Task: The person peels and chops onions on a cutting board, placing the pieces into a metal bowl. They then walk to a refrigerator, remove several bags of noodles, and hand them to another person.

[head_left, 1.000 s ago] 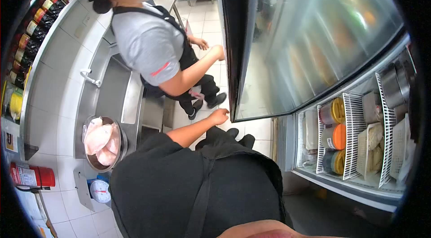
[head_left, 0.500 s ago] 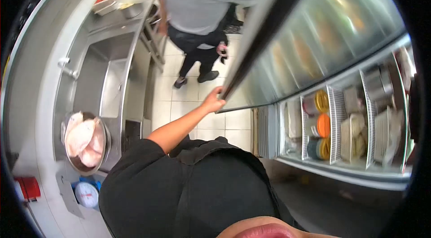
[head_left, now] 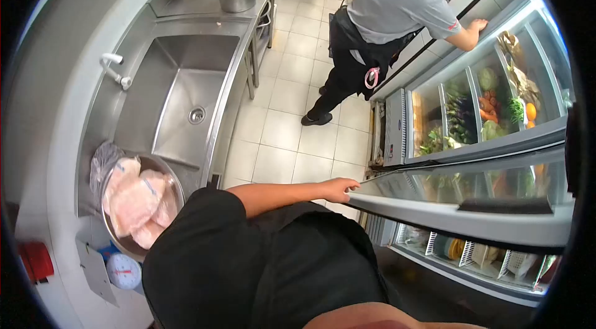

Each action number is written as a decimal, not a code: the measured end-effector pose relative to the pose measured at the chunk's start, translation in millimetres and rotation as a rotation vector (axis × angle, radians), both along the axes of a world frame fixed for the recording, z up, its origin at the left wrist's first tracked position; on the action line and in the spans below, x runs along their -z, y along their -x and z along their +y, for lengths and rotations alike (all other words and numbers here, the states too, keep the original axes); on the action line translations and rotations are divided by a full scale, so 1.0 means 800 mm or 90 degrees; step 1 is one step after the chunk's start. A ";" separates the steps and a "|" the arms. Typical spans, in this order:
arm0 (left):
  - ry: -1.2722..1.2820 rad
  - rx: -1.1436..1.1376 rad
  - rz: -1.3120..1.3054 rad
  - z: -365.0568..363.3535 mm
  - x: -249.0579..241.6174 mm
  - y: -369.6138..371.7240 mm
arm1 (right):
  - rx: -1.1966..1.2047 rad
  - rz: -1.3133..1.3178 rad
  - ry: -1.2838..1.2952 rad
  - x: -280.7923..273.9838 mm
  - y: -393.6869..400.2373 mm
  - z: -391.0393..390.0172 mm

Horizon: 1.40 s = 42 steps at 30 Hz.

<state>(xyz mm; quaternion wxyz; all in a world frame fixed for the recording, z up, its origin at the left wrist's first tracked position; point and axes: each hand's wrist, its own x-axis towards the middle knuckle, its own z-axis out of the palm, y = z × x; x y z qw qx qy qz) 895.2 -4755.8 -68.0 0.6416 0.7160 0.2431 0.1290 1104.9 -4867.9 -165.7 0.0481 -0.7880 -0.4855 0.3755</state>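
My left hand (head_left: 340,190) grips the free edge of a glass fridge door (head_left: 428,218), with its fingers bent around the frame. The door stands partly open at my right. Below it, the fridge shelves (head_left: 469,276) show white wire dividers, a yellow-lidded jar (head_left: 456,247) and bags, partly hidden by the door. My right hand is out of view.
A co-worker (head_left: 391,12) leans at a second fridge of vegetables (head_left: 490,105). At my left are a steel sink (head_left: 186,90), a bowl (head_left: 179,195) of frozen pale meat (head_left: 136,202), a dial scale (head_left: 123,271) and a pot (head_left: 237,1).
The fridge door has swung further towards closed, my left hand moving right with it. The second fridge has come into view, and the co-worker now appears further right, one arm reaching out to it.
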 end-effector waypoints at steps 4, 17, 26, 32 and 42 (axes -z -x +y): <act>0.180 -0.182 -0.069 0.066 0.074 0.042 | 0.016 0.005 0.004 0.008 0.022 0.041; 0.385 -0.873 -0.377 0.538 -0.025 0.310 | 0.067 0.028 0.149 0.117 0.011 0.131; 0.384 -1.085 -0.510 0.732 -0.060 0.456 | -0.014 0.047 0.107 0.104 -0.011 0.231; 0.398 -1.135 -0.596 0.807 -0.054 0.495 | -0.136 0.051 -0.020 -0.072 -0.009 0.416; 0.428 -1.176 -0.572 0.843 -0.036 0.556 | -0.295 0.017 -0.228 -0.362 0.169 0.737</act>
